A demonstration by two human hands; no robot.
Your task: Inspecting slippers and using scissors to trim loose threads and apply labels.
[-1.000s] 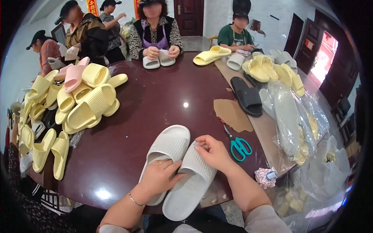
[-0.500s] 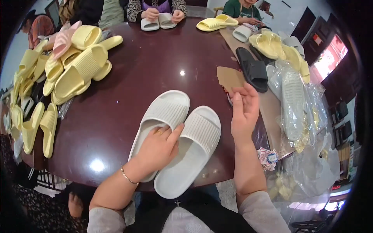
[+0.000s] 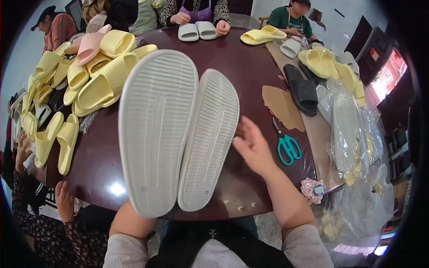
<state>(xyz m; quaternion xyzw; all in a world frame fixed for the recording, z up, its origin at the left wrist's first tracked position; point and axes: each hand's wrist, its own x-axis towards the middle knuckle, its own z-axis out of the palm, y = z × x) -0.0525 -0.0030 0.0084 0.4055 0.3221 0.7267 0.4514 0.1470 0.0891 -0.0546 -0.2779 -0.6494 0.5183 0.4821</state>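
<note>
A pair of light grey slippers is held up off the table, ribbed soles facing me: the left slipper (image 3: pixel 158 129) looks larger and nearer, the right slipper (image 3: pixel 212 134) leans beside it. Behind them my left forearm (image 3: pixel 131 222) reaches up. The soles hide my left hand, which holds the pair from the far side. My right hand (image 3: pixel 254 149) is just right of the right slipper's edge, fingers loosely bent and apart, holding nothing. Teal-handled scissors (image 3: pixel 286 139) lie on the table to its right, beside a torn brown cardboard piece (image 3: pixel 281 107).
Yellow slippers (image 3: pixel 96 89) are heaped on the table's left, pink ones (image 3: pixel 91 47) among them. A black slipper (image 3: pixel 301 91) and plastic-wrapped slippers (image 3: pixel 345 129) line the right. A small stack of printed tags (image 3: pixel 313 190) sits near the right edge. Co-workers sit around the table.
My left hand has lifted the grey slippers and turned their soles toward me. My right hand has moved left and down from the cardboard toward them, uncovering the scissors.
</note>
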